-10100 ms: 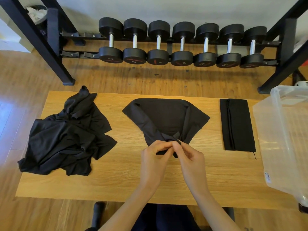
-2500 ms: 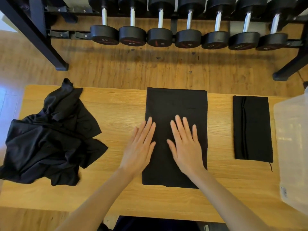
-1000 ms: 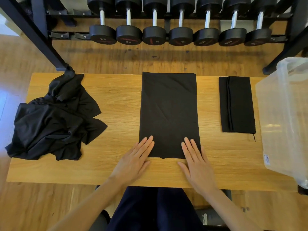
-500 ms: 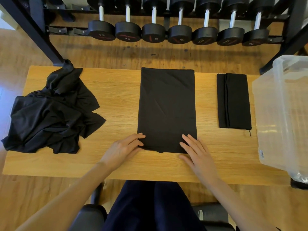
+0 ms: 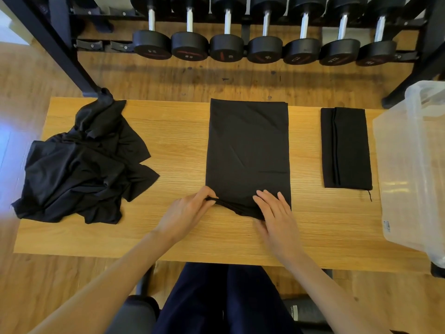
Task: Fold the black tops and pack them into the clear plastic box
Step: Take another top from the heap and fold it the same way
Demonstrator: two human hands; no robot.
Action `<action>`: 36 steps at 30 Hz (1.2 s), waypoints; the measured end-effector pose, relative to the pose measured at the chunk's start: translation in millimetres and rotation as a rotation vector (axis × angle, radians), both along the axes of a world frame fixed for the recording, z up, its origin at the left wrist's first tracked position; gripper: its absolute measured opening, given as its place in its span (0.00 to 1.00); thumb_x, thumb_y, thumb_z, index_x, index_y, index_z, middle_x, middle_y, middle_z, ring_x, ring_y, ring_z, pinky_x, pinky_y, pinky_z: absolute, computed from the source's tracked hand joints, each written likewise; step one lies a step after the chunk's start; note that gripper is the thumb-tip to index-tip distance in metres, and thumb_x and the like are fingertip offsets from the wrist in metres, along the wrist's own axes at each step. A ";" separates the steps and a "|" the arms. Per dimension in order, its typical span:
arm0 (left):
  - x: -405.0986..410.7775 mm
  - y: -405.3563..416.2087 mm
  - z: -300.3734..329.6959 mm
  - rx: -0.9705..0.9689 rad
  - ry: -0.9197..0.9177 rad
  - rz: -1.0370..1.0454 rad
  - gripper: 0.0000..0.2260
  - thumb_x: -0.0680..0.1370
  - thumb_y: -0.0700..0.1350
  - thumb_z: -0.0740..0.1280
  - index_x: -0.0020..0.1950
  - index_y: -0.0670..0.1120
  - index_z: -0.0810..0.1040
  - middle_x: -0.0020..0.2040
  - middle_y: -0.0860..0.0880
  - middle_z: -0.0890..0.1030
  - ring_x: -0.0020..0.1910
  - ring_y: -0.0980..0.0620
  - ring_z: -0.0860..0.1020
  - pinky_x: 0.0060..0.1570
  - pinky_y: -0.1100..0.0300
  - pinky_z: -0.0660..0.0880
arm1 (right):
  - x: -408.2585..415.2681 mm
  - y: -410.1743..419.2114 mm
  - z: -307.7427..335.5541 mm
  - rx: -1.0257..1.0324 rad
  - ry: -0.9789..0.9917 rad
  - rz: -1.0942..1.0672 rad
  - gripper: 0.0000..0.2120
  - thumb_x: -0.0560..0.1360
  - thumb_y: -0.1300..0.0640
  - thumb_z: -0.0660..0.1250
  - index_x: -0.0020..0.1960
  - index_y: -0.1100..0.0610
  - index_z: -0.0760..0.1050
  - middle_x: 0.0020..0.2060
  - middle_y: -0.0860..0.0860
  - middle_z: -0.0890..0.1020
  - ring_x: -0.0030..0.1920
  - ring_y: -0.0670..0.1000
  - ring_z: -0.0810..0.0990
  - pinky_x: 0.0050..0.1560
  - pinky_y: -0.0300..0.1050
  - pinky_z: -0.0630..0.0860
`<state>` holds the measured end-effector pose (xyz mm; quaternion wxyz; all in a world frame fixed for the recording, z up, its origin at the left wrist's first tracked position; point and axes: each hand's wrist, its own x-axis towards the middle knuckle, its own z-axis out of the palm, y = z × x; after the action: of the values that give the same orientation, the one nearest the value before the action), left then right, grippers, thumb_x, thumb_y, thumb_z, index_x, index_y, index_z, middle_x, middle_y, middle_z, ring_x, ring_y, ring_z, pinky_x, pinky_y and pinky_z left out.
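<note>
Hands at the near hem of a half-folded black top (image 5: 248, 150) on the light wooden table (image 5: 183, 145).

Left hand (image 5: 186, 212) had the near-left corner pinched between thumb and fingertips, hem lifted a bit off the wood. Right hand (image 5: 274, 213) lay flat on the near-right corner, fingers loosely spread and pressing down. To the right sat a narrow folded black top (image 5: 346, 148), just beside the clear plastic box (image 5: 409, 169) at the table's right end. Crumpled pile of black tops (image 5: 79, 165) was off on the left, well apart. Row of black dumbbells (image 5: 265, 48) on a rack behind the table.
</note>
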<state>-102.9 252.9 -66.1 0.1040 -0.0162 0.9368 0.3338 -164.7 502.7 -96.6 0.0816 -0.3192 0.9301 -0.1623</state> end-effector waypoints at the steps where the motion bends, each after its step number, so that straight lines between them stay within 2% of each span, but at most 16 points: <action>1: -1.0 -0.6 -0.1 0.011 0.009 0.001 0.13 0.82 0.54 0.53 0.61 0.49 0.69 0.40 0.55 0.77 0.33 0.58 0.77 0.34 0.56 0.78 | -3.3 2.2 1.6 0.014 0.009 -0.009 0.30 0.69 0.62 0.77 0.68 0.58 0.72 0.67 0.53 0.75 0.70 0.52 0.71 0.75 0.51 0.59; 5: -3.9 -3.1 2.0 0.065 0.012 0.001 0.13 0.81 0.54 0.55 0.62 0.50 0.70 0.43 0.57 0.77 0.36 0.60 0.77 0.37 0.57 0.78 | -18.0 22.0 6.3 0.027 0.032 -0.042 0.29 0.62 0.68 0.79 0.62 0.61 0.77 0.63 0.55 0.79 0.68 0.56 0.72 0.70 0.55 0.64; 8: -3.4 -6.9 3.7 0.103 -0.045 -0.017 0.20 0.78 0.57 0.62 0.67 0.50 0.71 0.58 0.53 0.81 0.53 0.57 0.81 0.52 0.58 0.79 | -27.4 34.4 7.8 -0.008 -0.040 -0.051 0.22 0.66 0.67 0.77 0.58 0.60 0.80 0.62 0.56 0.80 0.67 0.63 0.74 0.67 0.60 0.67; 10: -3.3 -8.4 2.9 0.105 -0.059 -0.016 0.20 0.78 0.51 0.67 0.69 0.49 0.72 0.63 0.52 0.80 0.59 0.56 0.79 0.58 0.56 0.78 | -32.4 37.5 11.4 -0.025 -0.113 -0.054 0.19 0.69 0.65 0.76 0.59 0.58 0.79 0.62 0.55 0.80 0.68 0.62 0.73 0.67 0.58 0.68; 12: -3.2 -9.8 1.5 0.110 -0.031 0.021 0.16 0.78 0.42 0.68 0.66 0.49 0.76 0.59 0.52 0.81 0.57 0.57 0.80 0.56 0.55 0.79 | -38.0 36.0 19.8 -0.058 -0.160 -0.100 0.16 0.71 0.64 0.74 0.58 0.56 0.79 0.58 0.51 0.82 0.68 0.59 0.73 0.66 0.52 0.67; 14: -5.2 -11.2 1.1 0.094 0.025 0.055 0.12 0.78 0.41 0.69 0.61 0.49 0.80 0.53 0.54 0.82 0.52 0.59 0.80 0.51 0.54 0.80 | -46.4 31.5 32.6 -0.130 -0.227 -0.165 0.12 0.74 0.62 0.71 0.57 0.54 0.80 0.51 0.44 0.82 0.65 0.53 0.76 0.64 0.47 0.71; 16: -10.1 -11.1 3.6 0.084 0.067 0.090 0.10 0.77 0.45 0.69 0.58 0.49 0.81 0.47 0.58 0.79 0.46 0.61 0.78 0.44 0.57 0.80 | -58.4 26.5 45.6 -0.221 -0.330 -0.218 0.10 0.76 0.61 0.69 0.54 0.51 0.79 0.47 0.40 0.81 0.53 0.46 0.81 0.54 0.39 0.77; 17: -14.0 -10.6 5.4 0.086 0.075 0.112 0.09 0.77 0.48 0.68 0.56 0.50 0.81 0.45 0.59 0.77 0.44 0.61 0.77 0.42 0.60 0.78 | -65.3 24.0 51.0 -0.273 -0.393 -0.258 0.09 0.76 0.61 0.69 0.52 0.49 0.78 0.45 0.41 0.82 0.47 0.43 0.81 0.48 0.36 0.76; 20: -29.6 -10.2 8.3 0.161 0.035 0.225 0.07 0.79 0.52 0.64 0.54 0.52 0.79 0.43 0.57 0.79 0.41 0.60 0.77 0.40 0.64 0.74 | -86.6 14.9 62.2 -0.415 -0.609 -0.388 0.06 0.77 0.60 0.69 0.49 0.49 0.80 0.41 0.44 0.84 0.45 0.41 0.81 0.45 0.31 0.76; 22: -41.5 -11.1 7.9 0.280 -0.015 0.300 0.07 0.81 0.51 0.62 0.52 0.50 0.77 0.43 0.54 0.81 0.43 0.56 0.80 0.41 0.57 0.77 | -99.8 9.4 65.2 -0.487 -0.764 -0.447 0.04 0.76 0.58 0.71 0.49 0.51 0.81 0.41 0.45 0.85 0.45 0.41 0.83 0.45 0.32 0.77; 25: -56.0 -11.0 8.2 0.386 -0.071 0.339 0.07 0.83 0.50 0.60 0.52 0.49 0.74 0.43 0.50 0.83 0.43 0.51 0.82 0.45 0.48 0.78 | -115.0 3.8 62.4 -0.519 -0.911 -0.468 0.12 0.71 0.60 0.75 0.54 0.56 0.81 0.45 0.47 0.86 0.47 0.44 0.84 0.44 0.33 0.78; 28: -68.0 -8.9 7.7 0.362 -0.061 0.342 0.06 0.83 0.50 0.58 0.51 0.50 0.71 0.33 0.47 0.76 0.30 0.50 0.73 0.32 0.50 0.70 | -123.4 1.4 56.3 -0.509 -0.875 -0.473 0.11 0.73 0.63 0.73 0.54 0.57 0.81 0.47 0.47 0.86 0.48 0.42 0.84 0.46 0.32 0.78; 30: -75.7 -9.2 3.9 0.322 -0.060 0.373 0.05 0.83 0.50 0.58 0.52 0.50 0.70 0.29 0.49 0.71 0.27 0.55 0.66 0.28 0.56 0.63 | -128.8 0.3 52.6 -0.516 -0.808 -0.511 0.06 0.76 0.61 0.71 0.52 0.56 0.81 0.46 0.45 0.85 0.47 0.38 0.82 0.46 0.29 0.76; 32: -82.9 -10.4 -1.0 0.284 -0.074 0.405 0.06 0.83 0.51 0.57 0.52 0.50 0.69 0.28 0.48 0.70 0.25 0.56 0.65 0.26 0.59 0.61 | -133.7 -2.4 49.2 -0.509 -0.742 -0.536 0.04 0.78 0.58 0.68 0.50 0.56 0.81 0.45 0.45 0.84 0.46 0.36 0.81 0.44 0.27 0.74; 34: -88.7 -10.2 -5.6 0.250 -0.092 0.430 0.07 0.83 0.52 0.57 0.52 0.50 0.68 0.28 0.48 0.70 0.24 0.55 0.65 0.26 0.60 0.60 | -136.3 -7.2 43.4 -0.505 -0.701 -0.555 0.06 0.80 0.57 0.65 0.50 0.57 0.79 0.44 0.47 0.84 0.47 0.39 0.81 0.43 0.31 0.76; 36: -93.2 -8.8 -9.1 0.182 -0.097 0.451 0.08 0.83 0.52 0.56 0.55 0.49 0.69 0.27 0.51 0.70 0.23 0.55 0.65 0.25 0.61 0.60 | -135.9 -12.5 35.4 -0.508 -0.675 -0.568 0.08 0.81 0.55 0.63 0.50 0.59 0.78 0.44 0.52 0.83 0.46 0.46 0.81 0.44 0.40 0.78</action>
<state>-196.1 244.1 -75.2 0.0729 -0.2316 0.8693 0.4305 -300.6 490.2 -61.2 0.2502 0.0068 0.8330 -0.4934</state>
